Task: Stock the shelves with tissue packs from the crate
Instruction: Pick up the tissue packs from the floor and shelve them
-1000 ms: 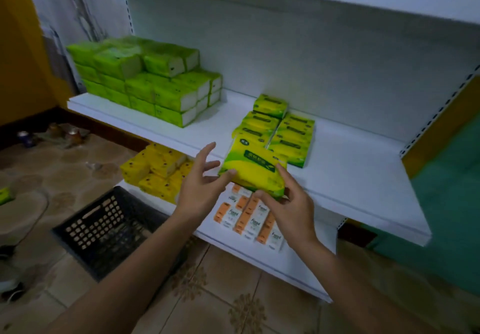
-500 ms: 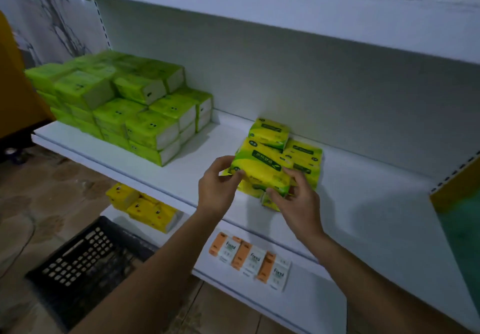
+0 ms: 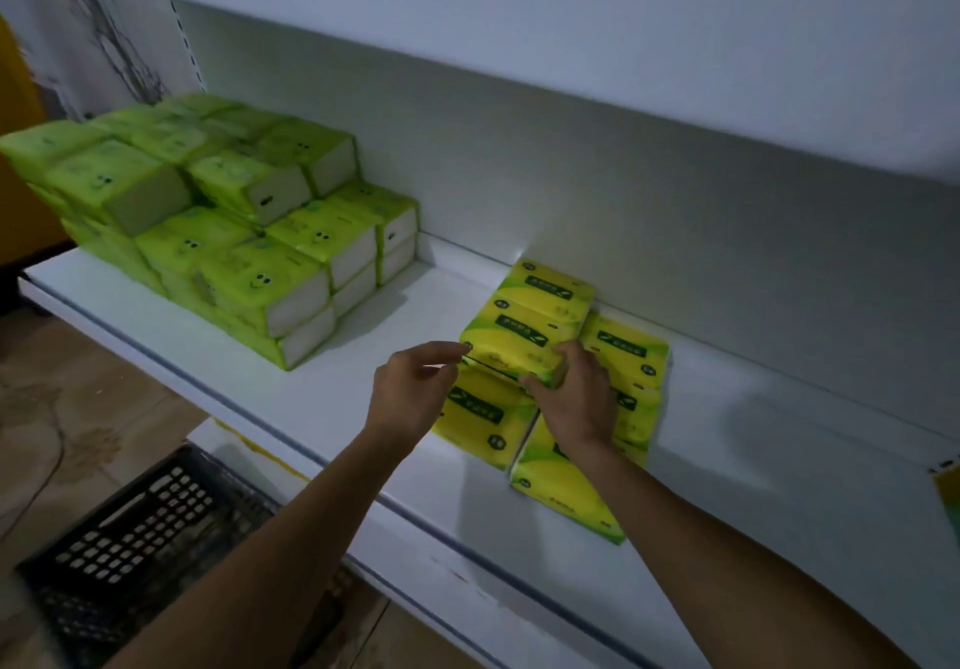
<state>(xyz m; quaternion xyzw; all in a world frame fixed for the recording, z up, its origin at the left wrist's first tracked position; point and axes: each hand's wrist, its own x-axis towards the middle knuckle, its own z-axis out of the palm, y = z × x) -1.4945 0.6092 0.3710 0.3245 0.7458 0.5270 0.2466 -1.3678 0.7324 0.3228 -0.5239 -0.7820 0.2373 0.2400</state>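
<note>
You are facing a white shelf with a back panel behind it and an upper shelf overhanging it, so the working room above looks low. A big green stack is filling the shelf's left part, well apart from your work spot. The black crate is sitting on the floor at lower left, below the shelf edge; what it contains cannot be told. The yellow packs are lying flat in two columns running from the shelf front to the back panel. The pack you are placing is resting on top of the left column, just in front of another top pack that is touching the back panel. Its long axis is running left to right, roughly along the panel, and it is lying straight ahead of both hands. A dark gap is showing under its near edge, so it is probably not fully seated. Your right hand is pinching its near right corner, fingers over, thumb below. Your left hand is loosely spread, fingertips at the pack's left end, gripping nothing. The right hand is the nearer one; letting go means lowering that near edge, with the right column just beside your knuckles.
</note>
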